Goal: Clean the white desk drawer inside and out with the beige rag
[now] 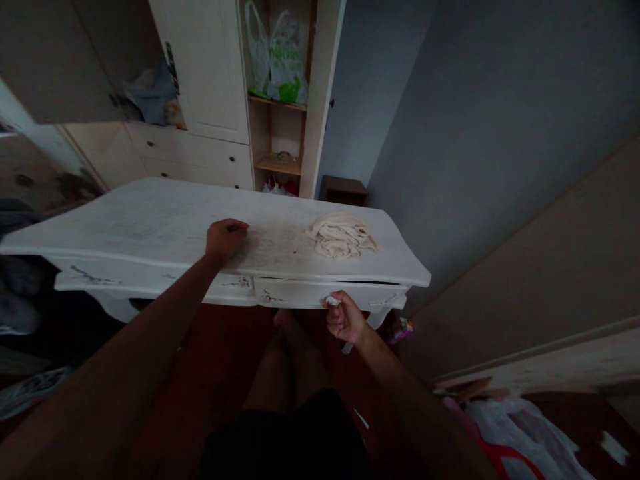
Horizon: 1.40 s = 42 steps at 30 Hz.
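A white dresser table (140,227) stands in front of me. My left hand (226,239) rests on its top near the front edge, fingers curled under in a loose fist. My right hand (344,317) is below the tabletop, its fingers pinched round the small white knob (333,301) of the right-hand drawer (300,294), which stands slightly ajar. A crumpled cream cloth (341,236) lies on the tabletop, to the right of my left hand and above the drawer.
A white wardrobe (210,73) with open shelves and hanging plastic bags (277,57) stands behind the table. A grey wall (490,147) runs along the right. My legs (295,360) are below, and bags lie on the floor at lower right (520,433).
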Motion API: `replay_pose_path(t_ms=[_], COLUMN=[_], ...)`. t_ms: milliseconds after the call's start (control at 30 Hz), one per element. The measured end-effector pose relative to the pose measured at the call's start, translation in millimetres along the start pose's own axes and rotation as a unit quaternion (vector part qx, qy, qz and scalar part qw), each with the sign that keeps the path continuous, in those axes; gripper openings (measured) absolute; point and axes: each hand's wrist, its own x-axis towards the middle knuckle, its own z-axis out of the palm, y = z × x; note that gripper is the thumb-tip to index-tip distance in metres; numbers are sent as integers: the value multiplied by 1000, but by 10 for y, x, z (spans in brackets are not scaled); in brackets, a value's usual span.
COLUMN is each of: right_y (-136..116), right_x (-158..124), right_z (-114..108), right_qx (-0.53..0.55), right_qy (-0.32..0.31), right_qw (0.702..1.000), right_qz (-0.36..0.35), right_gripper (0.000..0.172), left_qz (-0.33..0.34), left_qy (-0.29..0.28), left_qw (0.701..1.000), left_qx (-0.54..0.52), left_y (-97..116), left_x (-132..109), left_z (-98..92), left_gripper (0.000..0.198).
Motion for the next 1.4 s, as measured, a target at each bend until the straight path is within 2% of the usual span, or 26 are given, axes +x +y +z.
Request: replay_pose_path(t_ms=[200,467,667,933,1100,1400], right_y=[229,523,737,1047,1281,1733], right_x=[-170,-396,-530,-756,-871,-979], right_z=[-49,-71,-87,-113,-140,-159], right_qx=[-29,-19,-23,-23,-10,-5], right_qy=[-7,-11,10,50,79,124], right_qw=[999,998,996,996,994,987], right_qz=[-20,-53,-85,-74,-69,-104], right_gripper=[28,27,31,36,37,39], left_qz=[8,12,10,9,13,15], left_qy=[13,13,12,12,9,10], left_qw=[1000,1000,1000,1000,999,999], left_qx=[-9,2,11,14,28,39], left_y=[-36,21,25,38,78,91], left_x=[20,-30,-46,-56,-81,-84], left_z=[19,-20,-22,-19,-28,-39], left_gripper=[25,22,23,23,22,20])
